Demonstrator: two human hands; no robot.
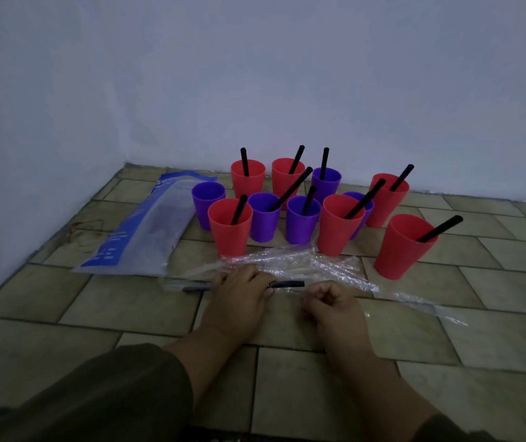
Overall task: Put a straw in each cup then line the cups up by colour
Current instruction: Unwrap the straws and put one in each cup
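In the head view, a cluster of cups is seen standing on the tiled floor close to the pale wall. Six red cups and five purple cups are mixed together, not sorted by colour. A black straw is seen leaning in each red cup and in three of the purple ones. The leftmost purple cup is set just beside the front-left red cup. Another purple cup is largely hidden behind a red one, so its contents cannot be told.

Nearer than the cups, a wrapped straw is held level just above the floor. It is gripped by the left hand, whose fingers are curled over its middle, so that dark ends show on both sides of the hand. The clear wrapper end is pinched by the right hand, whose fingers are curled in tight; the two hands are near each other but apart.

Crumpled clear wrappers are spread on the floor between the hands and the cups, trailing off to the right. A long blue and clear bag is laid flat to the left of the cups. Dark sleeves are seen on the forearms at the bottom edge.
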